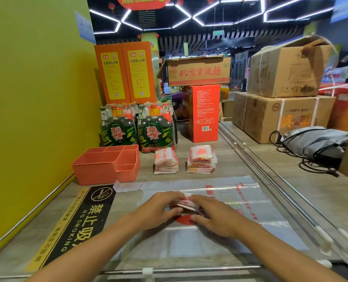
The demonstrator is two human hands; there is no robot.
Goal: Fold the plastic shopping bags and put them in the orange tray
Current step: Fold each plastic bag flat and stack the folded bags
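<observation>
Shop interior, black ceiling with white strip lights, and a wood-look bench (pixel 226 163) up close with a small folded bag (pixel 186 204) sitting between both hands in the middle. It's a little wad of clear plastic with red print, lying on top of a flat spread-out plastic bag (pixel 240 202) that covers the near part of the bench. Left hand (pixel 158 208) has its fingers bent over the left end of the wad, thumb underneath side, so it's pinching it. Right hand (pixel 213 214) lies over the right end with fingers fairly flat, pressing down on it; can't really tell if it's gripping or just pressing. Just past the flat bag there are two stacks of already folded bags, a left stack (pixel 166 161) and a right stack (pixel 202 159), a bit apart from each other. Orange tray (pixel 105 165) with dividers is to the left of those, against the yellow-green wall (pixel 32 98), nothing visible inside it. A black no-smoking sticker (pixel 81 220) runs along the bench on the near left. Behind the tray, two shrink-wrapped packs of green bottles (pixel 138 127), tall orange boxes (pixel 126 72) behind them, a red box (pixel 203 112) with a noodle carton (pixel 197 71) on top. Off to the right, brown cartons (pixel 285 94) stacked up and a grey bundle with black cables (pixel 315 143).
</observation>
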